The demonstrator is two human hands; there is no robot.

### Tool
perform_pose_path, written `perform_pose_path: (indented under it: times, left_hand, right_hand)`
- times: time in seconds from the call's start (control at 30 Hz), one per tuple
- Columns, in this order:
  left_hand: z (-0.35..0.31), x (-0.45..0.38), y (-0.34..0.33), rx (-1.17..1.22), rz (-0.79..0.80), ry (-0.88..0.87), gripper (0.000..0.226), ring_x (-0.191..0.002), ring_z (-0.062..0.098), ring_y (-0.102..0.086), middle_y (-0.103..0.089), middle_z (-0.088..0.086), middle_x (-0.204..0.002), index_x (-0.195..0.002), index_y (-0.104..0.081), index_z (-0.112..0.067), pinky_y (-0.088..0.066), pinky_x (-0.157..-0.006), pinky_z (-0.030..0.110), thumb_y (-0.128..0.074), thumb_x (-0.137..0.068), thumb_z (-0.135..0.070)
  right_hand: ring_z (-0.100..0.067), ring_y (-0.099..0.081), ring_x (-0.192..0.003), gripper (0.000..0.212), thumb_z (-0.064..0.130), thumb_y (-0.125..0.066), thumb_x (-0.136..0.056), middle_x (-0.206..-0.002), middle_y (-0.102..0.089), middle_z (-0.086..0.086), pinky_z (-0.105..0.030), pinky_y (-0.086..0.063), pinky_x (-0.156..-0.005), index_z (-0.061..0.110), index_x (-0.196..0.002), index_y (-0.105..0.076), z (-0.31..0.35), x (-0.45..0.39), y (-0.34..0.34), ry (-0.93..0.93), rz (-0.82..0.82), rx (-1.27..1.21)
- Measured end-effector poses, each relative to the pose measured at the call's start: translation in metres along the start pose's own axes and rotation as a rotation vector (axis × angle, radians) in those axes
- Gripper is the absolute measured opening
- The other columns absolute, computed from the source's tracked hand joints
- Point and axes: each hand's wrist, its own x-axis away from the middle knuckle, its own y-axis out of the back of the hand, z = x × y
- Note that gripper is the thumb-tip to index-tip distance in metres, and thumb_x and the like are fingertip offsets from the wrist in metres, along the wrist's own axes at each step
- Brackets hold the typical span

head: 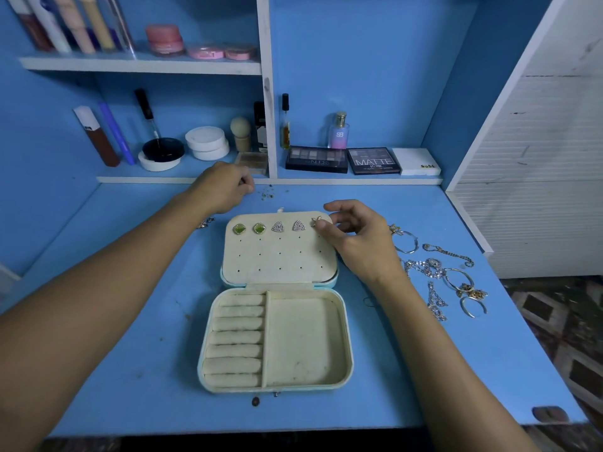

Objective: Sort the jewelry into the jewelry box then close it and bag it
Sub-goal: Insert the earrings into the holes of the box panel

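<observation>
An open cream jewelry box lies flat on the blue desk, its lid panel turned away from me. Two green stud earrings and two silver triangular ones sit in the lid's top row. My right hand presses a small gold earring at the row's right end with thumb and fingers. My left hand is behind the lid near small earring backs, fingers curled in a pinch; what they hold is hidden. Loose chains, hoops and rings lie to the right. Another small piece peeks from under my left forearm.
Shelves at the back hold palettes, a perfume bottle, round jars and tubes. A white panel bounds the desk on the right. A dark bead lies just before the box.
</observation>
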Motion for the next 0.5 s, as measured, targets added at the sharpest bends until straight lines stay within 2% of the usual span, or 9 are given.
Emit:
perform_pose_path:
  times: [0.17, 0.3, 0.33, 0.4, 0.5]
  left_hand:
    - [-0.007, 0.007, 0.010, 0.102, -0.044, 0.037, 0.011, -0.091, 0.021, -0.060, -0.067, 0.006, -0.102, -0.102, -0.068, -0.010, -0.049, -0.079, 0.031, -0.058, -0.097, -0.012]
    - [-0.015, 0.016, 0.021, 0.187, -0.068, 0.060, 0.010, -0.074, 0.017, -0.059, -0.067, 0.005, -0.099, -0.101, -0.067, -0.013, -0.048, -0.061, 0.027, -0.058, -0.099, -0.016]
    - [-0.018, 0.018, 0.024, 0.215, -0.068, 0.067, 0.010, -0.076, 0.019, -0.061, -0.067, 0.003, -0.099, -0.101, -0.067, -0.015, -0.052, -0.061, 0.032, -0.057, -0.099, -0.018]
    - [-0.021, 0.024, 0.030, 0.252, -0.064, 0.068, 0.010, -0.089, 0.026, -0.066, -0.066, -0.001, -0.099, -0.100, -0.067, -0.018, -0.059, -0.075, 0.045, -0.057, -0.099, -0.021]
    - [-0.026, 0.034, 0.038, 0.301, -0.055, 0.041, 0.009, -0.091, 0.026, -0.068, -0.069, -0.003, -0.096, -0.093, -0.066, -0.024, -0.059, -0.078, 0.047, -0.058, -0.098, -0.024]
  right_hand:
    - [-0.007, -0.057, -0.066, 0.023, 0.022, -0.080, -0.084, -0.078, -0.065, 0.009, -0.019, -0.048, -0.064, 0.024, -0.105, -0.070, 0.009, 0.001, 0.005, -0.024, 0.035, -0.059]
    - [-0.008, -0.060, -0.068, 0.024, 0.022, -0.081, -0.082, -0.077, -0.066, 0.004, -0.021, -0.051, -0.066, 0.024, -0.103, -0.071, 0.019, 0.005, 0.009, -0.046, 0.068, -0.102]
    - [-0.008, -0.062, -0.069, 0.022, 0.022, -0.081, -0.082, -0.078, -0.068, 0.000, -0.022, -0.053, -0.067, 0.023, -0.102, -0.072, 0.020, 0.007, 0.010, -0.044, 0.075, -0.107]
    - [-0.010, -0.067, -0.074, 0.017, 0.023, -0.080, -0.083, -0.086, -0.074, -0.008, -0.026, -0.056, -0.071, 0.019, -0.099, -0.074, 0.024, 0.014, 0.012, -0.039, 0.081, -0.127]
    - [-0.023, -0.071, -0.084, 0.013, 0.025, -0.079, -0.083, -0.090, -0.076, -0.009, -0.040, -0.060, -0.080, 0.019, -0.093, -0.075, 0.026, 0.025, 0.014, 0.020, 0.066, -0.119]
